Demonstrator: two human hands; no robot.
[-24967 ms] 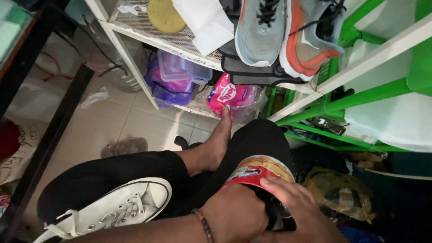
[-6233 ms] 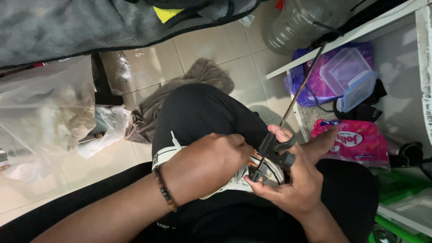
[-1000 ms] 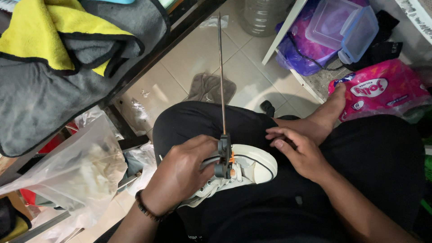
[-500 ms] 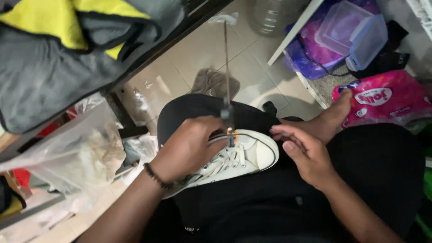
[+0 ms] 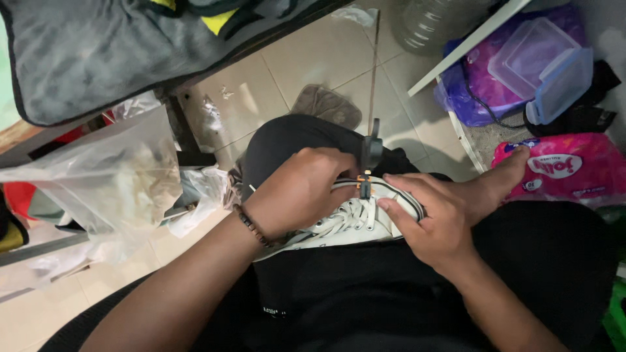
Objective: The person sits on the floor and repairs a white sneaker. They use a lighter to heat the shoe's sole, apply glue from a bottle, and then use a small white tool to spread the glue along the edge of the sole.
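A white lace-up sneaker [image 5: 355,221] lies across my lap on black trousers, toe pointing right. My left hand [image 5: 297,192] closes over its upper and grips the lower end of a thin tool [image 5: 371,151] with a black handle, an orange collar and a long metal rod rising toward the floor tiles. The tool's tip meets the shoe near the top of the laces. My right hand [image 5: 430,221] presses on the toe cap, its fingertips on the laces beside the tool. A bead bracelet sits on my left wrist.
My bare foot [image 5: 499,182] rests by a pink packet [image 5: 574,166]. A clear lidded box [image 5: 541,65] on purple bags sits under a white shelf edge [image 5: 463,49]. A clear plastic bag [image 5: 124,176], grey cloth [image 5: 98,45], a floor rag [image 5: 326,104] and a bottle [image 5: 437,19] surround me.
My right hand has slid onto the toe cap, right up against the tool. The left hand keeps its grip, and the view has shifted slightly over the shoe.
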